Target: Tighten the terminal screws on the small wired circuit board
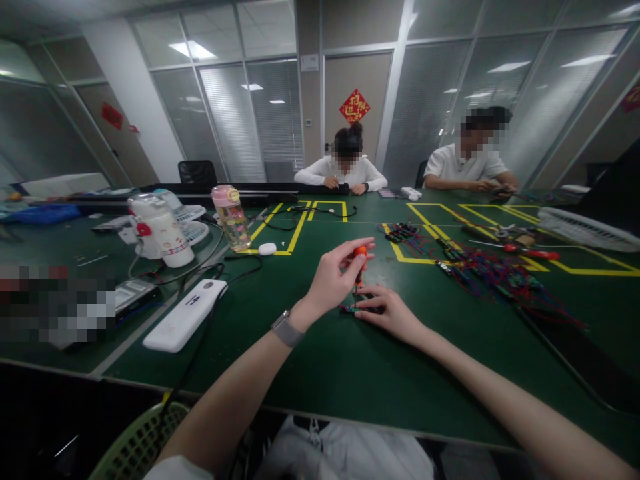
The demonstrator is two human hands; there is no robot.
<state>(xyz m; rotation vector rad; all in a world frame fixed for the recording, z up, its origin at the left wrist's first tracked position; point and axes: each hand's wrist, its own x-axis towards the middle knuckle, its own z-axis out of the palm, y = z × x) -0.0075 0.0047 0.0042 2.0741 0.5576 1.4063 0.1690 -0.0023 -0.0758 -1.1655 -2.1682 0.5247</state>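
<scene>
With the left hand (333, 280) pinching the orange-handled screwdriver (360, 261) upright and the right hand (387, 312) pressed flat on the small dark part (361, 305), the tip could slip onto the fingers.

Desk (320, 373) covered in a dark green matt mat, smooth, with glossy yellow tape lines (295, 233) laid toward the far edge. An orange-handled tool (361, 257), plastic with a slight sheen, is pinched in the left hand (333, 280); a small dark part (357, 308), finish too small to tell, is pressed under the right hand (390, 317). A grey watch band (287, 329), seemingly woven or brushed metal, is seen on the left wrist. Near the left edge: a white power bank (185, 315) of smooth satin plastic, a clear pink-lidded plastic bottle (231, 217), a white glossy bottle (163, 230). Toward the right edge a tangle of plastic-sheathed red and blue wires (500, 277) is noted. A green plastic lattice basket (137, 443) is seen below the near edge.
</scene>
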